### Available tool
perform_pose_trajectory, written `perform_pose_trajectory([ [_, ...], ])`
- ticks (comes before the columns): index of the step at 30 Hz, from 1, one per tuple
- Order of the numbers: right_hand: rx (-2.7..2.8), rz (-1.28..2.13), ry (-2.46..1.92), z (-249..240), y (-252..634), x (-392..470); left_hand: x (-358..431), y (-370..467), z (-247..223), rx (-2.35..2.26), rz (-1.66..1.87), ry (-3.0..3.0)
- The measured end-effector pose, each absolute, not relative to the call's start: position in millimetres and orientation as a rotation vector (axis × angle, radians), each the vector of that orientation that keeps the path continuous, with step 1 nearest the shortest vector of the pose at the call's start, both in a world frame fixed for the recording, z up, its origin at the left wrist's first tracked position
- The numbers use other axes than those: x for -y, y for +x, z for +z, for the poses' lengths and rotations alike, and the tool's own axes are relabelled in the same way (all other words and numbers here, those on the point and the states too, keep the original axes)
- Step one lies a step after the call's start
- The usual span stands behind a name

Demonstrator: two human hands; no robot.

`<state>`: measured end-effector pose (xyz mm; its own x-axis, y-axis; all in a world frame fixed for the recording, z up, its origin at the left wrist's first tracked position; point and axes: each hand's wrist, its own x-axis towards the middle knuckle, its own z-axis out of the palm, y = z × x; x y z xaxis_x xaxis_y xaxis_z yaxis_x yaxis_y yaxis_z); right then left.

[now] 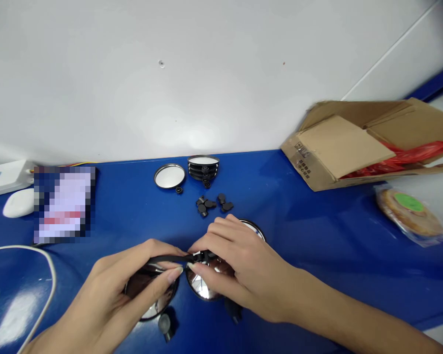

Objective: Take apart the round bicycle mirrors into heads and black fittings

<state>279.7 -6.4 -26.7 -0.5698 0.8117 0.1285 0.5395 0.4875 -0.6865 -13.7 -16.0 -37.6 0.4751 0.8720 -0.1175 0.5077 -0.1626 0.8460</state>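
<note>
My left hand [121, 280] grips a round black-rimmed mirror [166, 258], turned edge-on, between thumb and fingers. At the mirror's right end, my right hand [247, 260] pinches a small black joint piece [201, 256], touching the mirror; whether the two are locked together I cannot tell. Beneath my hands lie a left mirror [151, 310] with a black joint [165, 324], and a middle mirror [203, 287] partly covered by my fingers. Another mirror [256, 228] shows behind my right hand. A dark joint [233, 309] sits below my right palm.
Further back are a single round mirror [170, 176], a stack of mirrors [203, 161] and several loose black joints [204, 206]. An open cardboard box [317, 152] with red plastic and a wrapped tape roll [409, 211] are right. A phone [64, 204] and white cable [51, 275] lie left.
</note>
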Motion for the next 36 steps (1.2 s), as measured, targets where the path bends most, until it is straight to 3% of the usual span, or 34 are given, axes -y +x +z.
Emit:
perform_pose_trajectory([
  [15,2.134,0.758,-1.005,-29,281,7,11,-11,-34,-1.166,0.755,1.854],
  [36,2.140,0.547,-0.769,-36,286,-4,16,2,-19,-1.294,0.706,1.110],
])
